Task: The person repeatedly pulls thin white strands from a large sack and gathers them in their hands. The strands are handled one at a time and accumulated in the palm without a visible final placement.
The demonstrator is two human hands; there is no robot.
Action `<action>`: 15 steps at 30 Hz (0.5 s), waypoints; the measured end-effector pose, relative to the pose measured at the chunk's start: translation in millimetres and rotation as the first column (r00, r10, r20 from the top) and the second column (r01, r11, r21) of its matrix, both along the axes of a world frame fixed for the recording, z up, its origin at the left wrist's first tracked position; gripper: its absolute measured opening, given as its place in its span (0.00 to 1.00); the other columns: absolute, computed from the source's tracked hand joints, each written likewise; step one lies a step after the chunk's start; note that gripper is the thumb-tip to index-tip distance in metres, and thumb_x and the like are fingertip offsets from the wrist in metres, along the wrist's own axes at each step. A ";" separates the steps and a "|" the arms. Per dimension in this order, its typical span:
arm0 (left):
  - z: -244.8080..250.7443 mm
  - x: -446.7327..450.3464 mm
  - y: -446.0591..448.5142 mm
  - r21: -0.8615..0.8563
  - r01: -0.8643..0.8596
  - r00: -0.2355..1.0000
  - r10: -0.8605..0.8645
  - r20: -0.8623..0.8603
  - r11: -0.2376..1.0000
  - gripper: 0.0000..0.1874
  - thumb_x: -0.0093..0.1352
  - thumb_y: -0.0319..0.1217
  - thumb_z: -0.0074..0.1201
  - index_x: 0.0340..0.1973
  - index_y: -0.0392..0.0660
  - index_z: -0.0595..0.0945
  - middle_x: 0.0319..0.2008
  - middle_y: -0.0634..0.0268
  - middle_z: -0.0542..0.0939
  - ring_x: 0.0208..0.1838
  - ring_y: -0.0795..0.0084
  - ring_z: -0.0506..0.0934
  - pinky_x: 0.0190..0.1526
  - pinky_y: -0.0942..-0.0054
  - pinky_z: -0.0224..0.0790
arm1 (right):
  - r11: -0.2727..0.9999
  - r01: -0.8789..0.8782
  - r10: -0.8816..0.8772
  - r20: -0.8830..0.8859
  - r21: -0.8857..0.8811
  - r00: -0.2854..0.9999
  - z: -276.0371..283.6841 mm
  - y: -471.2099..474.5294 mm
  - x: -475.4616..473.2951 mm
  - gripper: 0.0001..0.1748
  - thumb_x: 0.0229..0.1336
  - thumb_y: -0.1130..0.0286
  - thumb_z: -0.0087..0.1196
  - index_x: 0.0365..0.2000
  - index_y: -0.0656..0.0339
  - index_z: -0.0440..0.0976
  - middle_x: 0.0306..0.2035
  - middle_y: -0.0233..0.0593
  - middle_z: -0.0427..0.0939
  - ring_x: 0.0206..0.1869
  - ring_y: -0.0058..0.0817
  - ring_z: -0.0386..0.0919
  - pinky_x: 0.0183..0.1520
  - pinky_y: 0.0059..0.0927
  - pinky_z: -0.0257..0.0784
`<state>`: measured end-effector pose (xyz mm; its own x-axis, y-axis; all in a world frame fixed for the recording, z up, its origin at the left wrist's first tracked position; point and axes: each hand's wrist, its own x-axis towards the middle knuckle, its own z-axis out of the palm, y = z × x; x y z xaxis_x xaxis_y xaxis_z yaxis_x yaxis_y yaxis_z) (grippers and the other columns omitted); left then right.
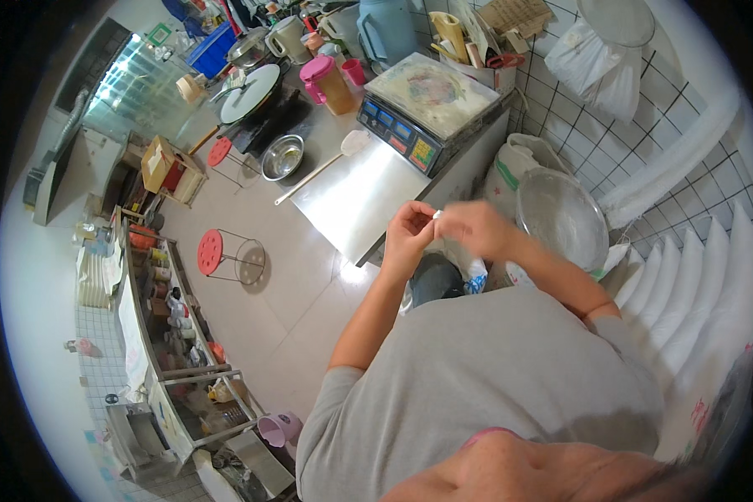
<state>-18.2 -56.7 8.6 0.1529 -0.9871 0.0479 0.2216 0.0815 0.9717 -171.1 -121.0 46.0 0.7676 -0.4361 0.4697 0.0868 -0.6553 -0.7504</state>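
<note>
My left hand (409, 235) is raised in front of my body, its thumb and fingertips pinched around a small white thing (438, 214). What that thing is, the picture does not settle. Close against it is my right hand (477, 229), blurred by motion, with its fingertips hidden. Both hands are near the corner of a stainless steel counter (364, 194). On that counter, a digital price scale (408, 122) stands beyond my hands. A long-handled white scoop or spatula (310, 179) lies along the counter's edge, beside a steel bowl (282, 157).
Right of the counter are an open woven sack (508, 160), a large round basin (561, 216) and stacked white sacks (684, 301). Two red stools (210, 252) stand on the floor. A pink-lidded jug (332, 88) and a lidded wok (251, 94) sit at the back.
</note>
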 end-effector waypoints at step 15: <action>-1.2 2.8 -3.9 -0.143 0.019 0.999 -0.014 0.037 0.990 0.08 0.57 0.19 0.53 0.30 0.41 0.71 0.35 0.66 0.70 0.36 0.81 0.70 0.37 0.82 0.63 | 0.976 -0.084 0.021 -0.298 -0.202 0.954 -25.4 4.0 -4.2 0.06 0.50 0.68 0.46 0.25 0.57 0.70 0.23 0.44 0.73 0.29 0.44 0.73 0.31 0.37 0.67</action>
<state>-15.4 -60.6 7.4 0.1322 -0.9720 0.1943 0.1893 0.2172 0.9576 -175.3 -117.0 20.6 0.9039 -0.3072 0.2976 -0.0769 -0.8011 -0.5935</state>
